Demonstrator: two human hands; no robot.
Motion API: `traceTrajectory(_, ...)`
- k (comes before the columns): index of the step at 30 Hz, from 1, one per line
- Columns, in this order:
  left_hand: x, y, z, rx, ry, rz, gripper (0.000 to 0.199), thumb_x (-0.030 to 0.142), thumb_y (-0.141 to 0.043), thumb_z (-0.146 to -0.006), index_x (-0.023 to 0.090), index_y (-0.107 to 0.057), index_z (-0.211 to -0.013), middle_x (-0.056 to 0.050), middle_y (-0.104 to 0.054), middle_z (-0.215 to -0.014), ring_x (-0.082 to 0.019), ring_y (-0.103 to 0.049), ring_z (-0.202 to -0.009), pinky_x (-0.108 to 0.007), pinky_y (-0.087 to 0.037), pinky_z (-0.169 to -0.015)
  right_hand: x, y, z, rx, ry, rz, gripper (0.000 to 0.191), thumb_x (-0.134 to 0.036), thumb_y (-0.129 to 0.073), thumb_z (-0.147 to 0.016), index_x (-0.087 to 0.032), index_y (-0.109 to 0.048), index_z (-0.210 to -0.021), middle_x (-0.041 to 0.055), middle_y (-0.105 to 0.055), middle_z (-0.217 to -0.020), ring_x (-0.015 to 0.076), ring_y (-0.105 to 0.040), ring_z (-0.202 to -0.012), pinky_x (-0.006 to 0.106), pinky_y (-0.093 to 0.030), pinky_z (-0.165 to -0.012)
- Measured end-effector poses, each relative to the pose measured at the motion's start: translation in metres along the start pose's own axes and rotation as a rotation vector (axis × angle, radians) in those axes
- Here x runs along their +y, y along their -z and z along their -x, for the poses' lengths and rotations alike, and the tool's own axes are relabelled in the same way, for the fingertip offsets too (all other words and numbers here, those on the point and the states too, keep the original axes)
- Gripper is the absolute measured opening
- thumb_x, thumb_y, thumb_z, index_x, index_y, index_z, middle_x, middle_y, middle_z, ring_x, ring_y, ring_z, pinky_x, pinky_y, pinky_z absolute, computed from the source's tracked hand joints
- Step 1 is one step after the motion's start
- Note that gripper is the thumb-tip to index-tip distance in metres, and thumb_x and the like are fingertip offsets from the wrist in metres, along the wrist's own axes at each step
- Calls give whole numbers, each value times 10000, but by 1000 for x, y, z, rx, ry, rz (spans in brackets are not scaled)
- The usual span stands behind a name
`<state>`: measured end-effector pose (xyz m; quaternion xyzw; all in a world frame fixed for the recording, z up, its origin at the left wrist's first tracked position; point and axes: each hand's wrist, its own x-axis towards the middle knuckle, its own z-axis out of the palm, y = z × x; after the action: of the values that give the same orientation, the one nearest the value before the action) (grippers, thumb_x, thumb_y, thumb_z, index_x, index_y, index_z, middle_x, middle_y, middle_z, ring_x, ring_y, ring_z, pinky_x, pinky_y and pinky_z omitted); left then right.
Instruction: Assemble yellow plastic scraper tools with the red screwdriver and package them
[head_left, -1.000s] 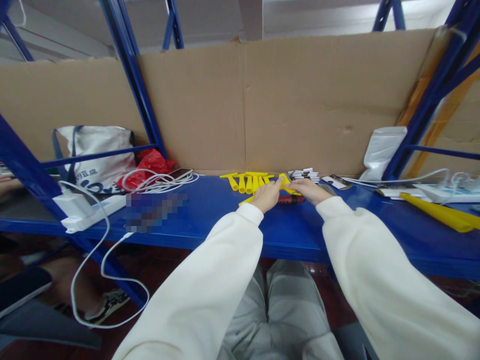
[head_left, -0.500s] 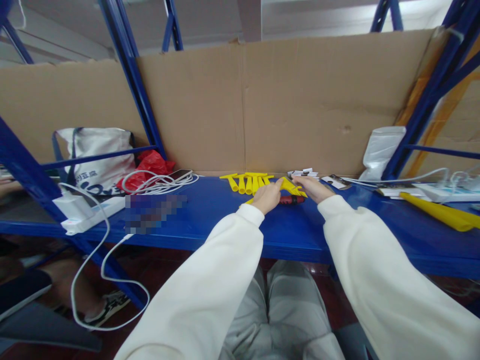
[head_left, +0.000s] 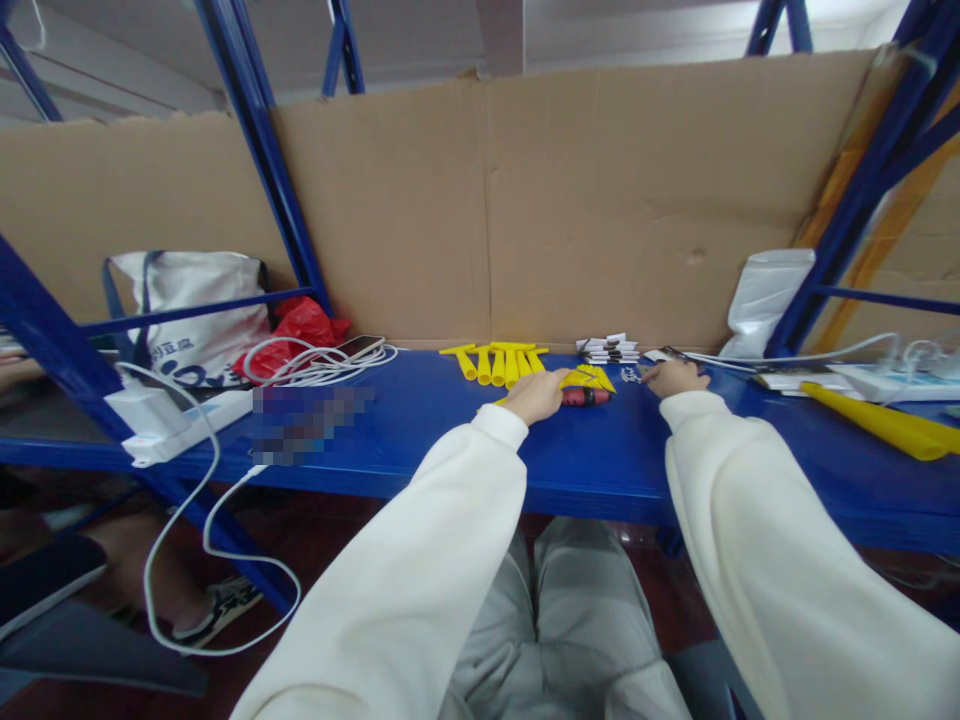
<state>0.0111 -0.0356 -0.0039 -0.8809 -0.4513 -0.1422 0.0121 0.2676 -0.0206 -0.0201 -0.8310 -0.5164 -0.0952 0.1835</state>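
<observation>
At the middle of the blue shelf (head_left: 435, 440), the left hand (head_left: 534, 398) grips a yellow tool (head_left: 589, 377), while the right hand (head_left: 675, 378) reaches down among small silvery bits (head_left: 630, 374).
The left fingers are curled around the tool, its head showing on their right; the right fingers are bent, and whether they pinch a bit cannot be told. Just right of the left hand lies a red tool (head_left: 586, 397); farther off, a yellow row (head_left: 498, 368) stands left, white packs (head_left: 609, 350) centre-right, a pouch (head_left: 766, 300) far right.
</observation>
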Motion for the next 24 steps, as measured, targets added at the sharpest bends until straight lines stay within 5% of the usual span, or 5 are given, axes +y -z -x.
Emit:
traceTrajectory(5, 1, 3, 1, -9, -1, 17, 556, 164, -438, -969, 212, -505, -1519, -139, -682, -1370, -303, -644, -1263, -416, -498, -1052, -7, 5, 4, -112, -25, -8, 311, -191, -567, -866, -260, -814, -1042, 142, -659, -1320, 362, -477, -1354, 586, -375, -1083)
traceTrajectory(15, 2, -1, 1, 61, 34, 151, 547, 155, -510, -940, 237, -557, -1479, -135, -705, -1328, -311, -645, -1251, -408, -476, -1065, -7, -9, -4, -36, 137, 71, 344, -165, -481, -884, -182, -789, -1036, 193, -694, -1152, 362, -557, -1231, 614, -419, -1015)
traceTrajectory(24, -5, -1, -14, 437, -34, 660, 433, 83, -595, -876, 215, -682, -1279, -91, -765, -1129, -244, -696, -1095, -311, -502, -984, -15, -12, -4, -44, 205, 112, 403, -115, -495, -841, -110, -728, -1170, 252, -666, -1220, 375, -546, -1263, 580, -434, -1016)
